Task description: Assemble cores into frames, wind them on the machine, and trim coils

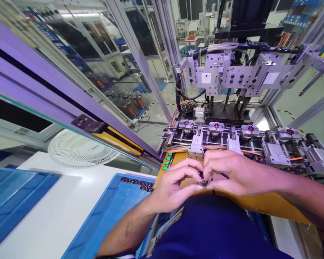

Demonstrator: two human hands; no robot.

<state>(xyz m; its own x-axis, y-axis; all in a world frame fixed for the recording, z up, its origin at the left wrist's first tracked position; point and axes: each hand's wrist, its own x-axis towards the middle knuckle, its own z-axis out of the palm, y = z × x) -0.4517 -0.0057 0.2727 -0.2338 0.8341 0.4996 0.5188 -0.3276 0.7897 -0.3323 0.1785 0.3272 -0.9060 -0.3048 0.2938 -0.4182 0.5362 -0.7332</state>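
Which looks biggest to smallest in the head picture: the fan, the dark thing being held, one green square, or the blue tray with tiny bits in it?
1. Blue tray
2. Fan
3. Dark thing, partly covered
4. Green square

That's only how they look here; I'm unsure of the last two's real sizes.

Tray (97, 219), translucent blue; desk (54, 194), plain white. Work surface (275, 207), orange-yellow; buttons (166, 163), green. Fan (82, 148), white with radial slats. Guard bar (121, 140), yellow with a black stripe. Clothing (218, 230), dark blue. Fixtures (216, 126), silver-grey, bearing red patches. Floor markings (146, 109), striped yellow and black.
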